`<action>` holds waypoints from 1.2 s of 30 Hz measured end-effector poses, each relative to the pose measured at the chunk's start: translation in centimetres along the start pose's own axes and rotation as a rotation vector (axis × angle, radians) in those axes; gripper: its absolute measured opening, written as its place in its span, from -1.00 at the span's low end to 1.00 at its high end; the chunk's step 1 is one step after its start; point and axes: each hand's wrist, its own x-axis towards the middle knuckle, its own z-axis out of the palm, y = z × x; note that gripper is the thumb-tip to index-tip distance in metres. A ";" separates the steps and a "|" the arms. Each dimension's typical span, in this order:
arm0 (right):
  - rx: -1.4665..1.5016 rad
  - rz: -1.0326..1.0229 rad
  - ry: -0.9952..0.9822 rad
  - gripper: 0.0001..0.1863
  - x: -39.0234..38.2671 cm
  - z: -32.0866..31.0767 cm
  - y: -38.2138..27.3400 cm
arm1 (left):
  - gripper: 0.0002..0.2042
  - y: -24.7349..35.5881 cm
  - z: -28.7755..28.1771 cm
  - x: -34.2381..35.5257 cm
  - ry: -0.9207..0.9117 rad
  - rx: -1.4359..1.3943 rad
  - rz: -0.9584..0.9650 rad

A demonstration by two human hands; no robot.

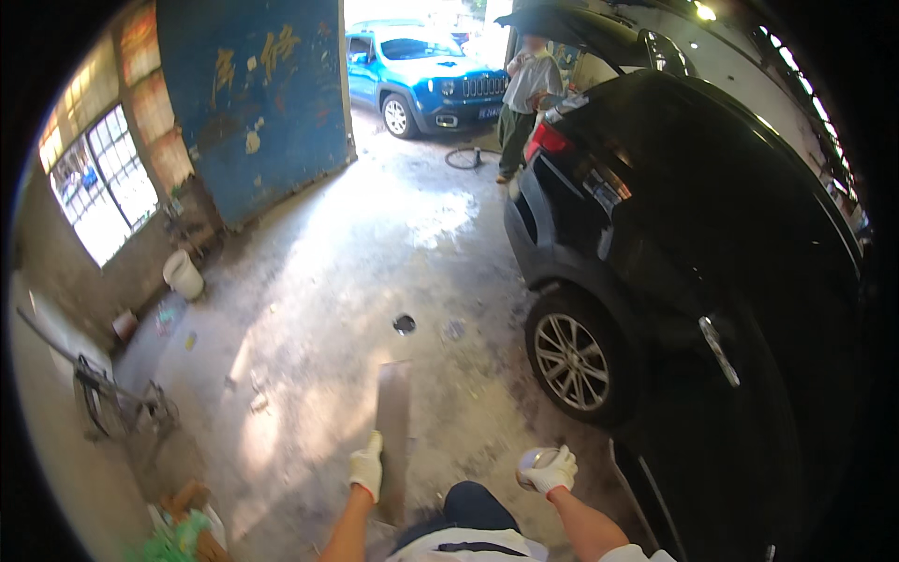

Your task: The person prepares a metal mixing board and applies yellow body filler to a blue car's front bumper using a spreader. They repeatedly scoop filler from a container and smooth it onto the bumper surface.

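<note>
My left hand, in a white knit glove, grips a long flat grey-brown strip by its left edge. The strip points away from me, over the floor. In my right hand, also gloved in white, is a round thing with a pale face and a brownish rim. The fingers close over its right side, and I cannot tell its exact kind. My right hand is near the side of a black car, apart from it. My dark-clothed knee shows between the hands.
The car's wheel stands ahead on the right. Beyond its raised tailgate a person stands near a blue car. A small dark round object lies on the concrete floor. Along the left wall are a white bucket and metal equipment.
</note>
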 end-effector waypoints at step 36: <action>0.244 0.089 0.121 0.43 83.4 -8.4 -111.4 | -0.26 76.7 30.6 123.6 -0.203 0.124 0.230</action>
